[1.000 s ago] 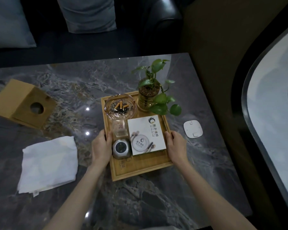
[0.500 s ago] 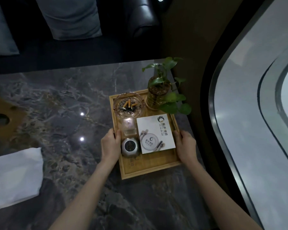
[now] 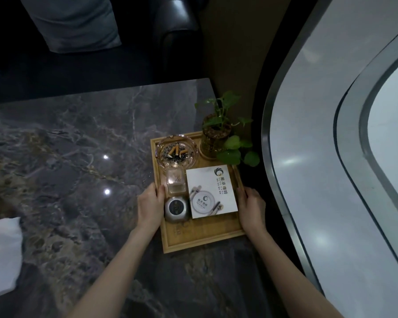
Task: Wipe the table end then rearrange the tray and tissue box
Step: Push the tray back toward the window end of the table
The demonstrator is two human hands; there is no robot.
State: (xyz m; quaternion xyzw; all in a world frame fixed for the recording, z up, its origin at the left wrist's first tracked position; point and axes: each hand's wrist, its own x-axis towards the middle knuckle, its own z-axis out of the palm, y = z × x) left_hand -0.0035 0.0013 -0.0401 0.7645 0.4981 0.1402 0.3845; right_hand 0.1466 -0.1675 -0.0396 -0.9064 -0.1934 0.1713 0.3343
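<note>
A wooden tray point(image 3: 202, 239) sits at the right end of the dark marble table point(image 3: 78, 157), close to its right edge. It carries a glass ashtray point(image 3: 177, 152) with cigarette butts, a potted green plant point(image 3: 218, 134), a white printed card point(image 3: 210, 191), a small clear cup point(image 3: 175, 181) and a round metal object point(image 3: 176, 208). My left hand point(image 3: 150, 206) grips the tray's left rim. My right hand point(image 3: 251, 206) grips its right rim. A white cloth point(image 3: 1, 253) lies at the table's left edge of the view. The tissue box is out of view.
A dark leather sofa point(image 3: 175, 31) with a grey cushion point(image 3: 71, 24) stands behind the table. A curved pale wall panel point(image 3: 331, 180) with a metal trim rises just right of the table end.
The tray has shifted right toward the table's end with both hands on it. The view turned right, so the wooden tissue box and the small white disc left sight.
</note>
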